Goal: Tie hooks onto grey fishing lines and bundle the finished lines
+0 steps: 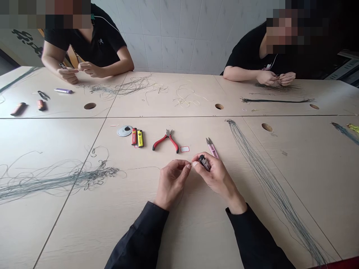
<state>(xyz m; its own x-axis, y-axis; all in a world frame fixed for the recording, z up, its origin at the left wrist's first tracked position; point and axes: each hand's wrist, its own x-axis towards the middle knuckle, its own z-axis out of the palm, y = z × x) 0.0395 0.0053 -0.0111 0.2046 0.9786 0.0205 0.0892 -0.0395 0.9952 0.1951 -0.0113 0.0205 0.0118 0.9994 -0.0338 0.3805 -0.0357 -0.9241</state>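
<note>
My left hand (172,183) is closed in a pinch on a thin dark cord (143,167), which trails off to the left of the fingers. My right hand (217,175) wraps round a black lighter (204,163) with a pale label. Its thumb and forefinger also meet the left fingertips, where a tiny piece shows, too small to name. Just beyond the right hand lie pink-handled thread snips (212,148). Red-handled pliers (166,141) rest open on the table farther ahead, beside a small red-edged white tag (184,149).
A red lighter (134,136), a yellow lighter (140,138) and a round silver disc (124,130) sit ahead. Cord bundles spread at left (56,184) and right (266,179). Two co-workers (92,48) (252,56) handle small things across the table (117,231). Holes pierce the tabletop.
</note>
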